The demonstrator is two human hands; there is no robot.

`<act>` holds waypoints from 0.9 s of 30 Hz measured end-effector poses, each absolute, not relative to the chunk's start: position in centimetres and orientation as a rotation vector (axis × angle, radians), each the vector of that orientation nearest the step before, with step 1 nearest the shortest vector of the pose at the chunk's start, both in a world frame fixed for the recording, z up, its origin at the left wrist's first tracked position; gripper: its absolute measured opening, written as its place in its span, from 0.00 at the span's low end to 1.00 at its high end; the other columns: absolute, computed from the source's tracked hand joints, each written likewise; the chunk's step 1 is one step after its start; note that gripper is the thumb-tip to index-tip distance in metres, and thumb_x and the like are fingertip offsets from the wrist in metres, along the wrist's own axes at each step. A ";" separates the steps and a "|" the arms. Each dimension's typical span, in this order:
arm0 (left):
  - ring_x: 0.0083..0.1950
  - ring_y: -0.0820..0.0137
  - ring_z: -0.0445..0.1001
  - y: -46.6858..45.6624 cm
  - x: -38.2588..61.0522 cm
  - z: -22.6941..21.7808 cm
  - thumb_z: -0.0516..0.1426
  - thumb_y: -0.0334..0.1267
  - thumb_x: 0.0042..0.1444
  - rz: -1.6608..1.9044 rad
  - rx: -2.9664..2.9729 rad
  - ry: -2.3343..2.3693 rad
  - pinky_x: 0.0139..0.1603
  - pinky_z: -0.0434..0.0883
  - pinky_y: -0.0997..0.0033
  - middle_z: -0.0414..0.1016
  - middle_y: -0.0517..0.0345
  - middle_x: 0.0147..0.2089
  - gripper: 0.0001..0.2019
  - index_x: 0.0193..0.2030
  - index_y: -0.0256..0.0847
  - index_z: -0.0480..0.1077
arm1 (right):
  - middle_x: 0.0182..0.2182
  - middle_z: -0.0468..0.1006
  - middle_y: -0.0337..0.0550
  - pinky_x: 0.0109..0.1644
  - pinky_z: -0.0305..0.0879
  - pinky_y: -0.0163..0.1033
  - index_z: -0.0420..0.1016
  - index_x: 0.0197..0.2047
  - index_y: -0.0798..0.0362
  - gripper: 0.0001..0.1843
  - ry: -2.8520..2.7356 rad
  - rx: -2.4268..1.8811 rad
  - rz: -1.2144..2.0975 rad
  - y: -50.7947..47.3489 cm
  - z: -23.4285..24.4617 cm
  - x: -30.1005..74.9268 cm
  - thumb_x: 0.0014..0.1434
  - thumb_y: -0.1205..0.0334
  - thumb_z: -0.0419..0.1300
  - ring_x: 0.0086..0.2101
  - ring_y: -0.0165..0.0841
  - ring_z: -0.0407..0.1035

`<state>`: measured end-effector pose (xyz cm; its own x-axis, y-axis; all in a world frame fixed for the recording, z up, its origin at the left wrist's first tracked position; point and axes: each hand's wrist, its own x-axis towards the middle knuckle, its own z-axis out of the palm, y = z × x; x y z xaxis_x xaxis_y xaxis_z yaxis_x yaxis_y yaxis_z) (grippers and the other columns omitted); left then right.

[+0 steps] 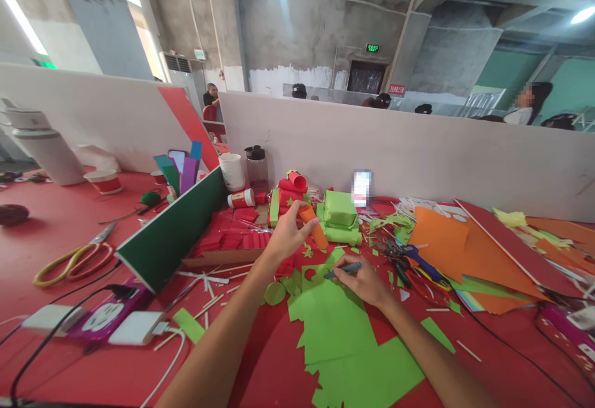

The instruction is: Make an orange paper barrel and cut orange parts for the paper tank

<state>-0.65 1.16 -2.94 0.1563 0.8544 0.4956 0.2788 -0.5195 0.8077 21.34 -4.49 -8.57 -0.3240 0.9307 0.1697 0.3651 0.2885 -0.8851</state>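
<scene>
My right hand (365, 281) rests on the green paper (334, 327) with its fingers curled around a dark blue pen (344, 269), pinching it near the middle so the tip points left over the sheet. My left hand (286, 234) reaches further forward, fingers loosely spread and thumb out, its fingertips touching an orange paper roll (313, 225); I cannot tell whether it has a real hold on it.

The green paper lies flat on the red table (56, 234) just in front of me. It is bright lime, cut into ragged, stepped shapes, with a round hole cut out near its far edge and a loose green disc (274, 293) just beside it on the left. Small green scraps and thin white sticks lie scattered around it.

The orange roll is a short tube, tilted, lying beside a stack of folded green paper (341, 216) and a cluster of red paper rolls (289, 194). To the left stand a green board (171, 234) on edge and yellow-handled scissors (74, 259); to the right lie large orange sheets (441, 240). Behind everything runs a pale partition wall (418, 154), with a stack of white cups (231, 171) against it.
</scene>
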 end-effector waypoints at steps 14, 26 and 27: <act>0.35 0.66 0.77 1.0 -0.7 -2.9 0.57 0.49 0.58 1.347 1.912 1.092 0.27 0.71 0.72 0.74 0.55 0.40 0.17 0.49 0.41 0.62 | 0.28 0.80 0.42 0.31 0.69 0.35 0.77 0.32 0.51 0.08 -1.821 -1.140 1.061 -4.3 -9.1 21.5 0.59 0.58 0.61 0.30 0.36 0.76; 0.38 0.64 0.76 0.8 -0.6 -2.6 0.56 0.50 0.59 1.365 1.927 1.132 0.32 0.72 0.71 0.73 0.55 0.39 0.17 0.48 0.41 0.63 | 0.31 0.79 0.43 0.30 0.71 0.36 0.78 0.36 0.51 0.11 -1.792 -1.156 0.996 -4.3 -8.8 21.3 0.60 0.54 0.61 0.29 0.35 0.73; 0.38 0.64 0.76 0.8 -0.6 -2.6 0.56 0.50 0.59 1.363 1.927 1.132 0.32 0.72 0.71 0.74 0.55 0.40 0.17 0.48 0.41 0.63 | 0.31 0.79 0.43 0.30 0.71 0.36 0.78 0.35 0.51 0.10 -1.802 -1.151 0.992 -4.3 -8.8 21.3 0.59 0.54 0.61 0.29 0.35 0.73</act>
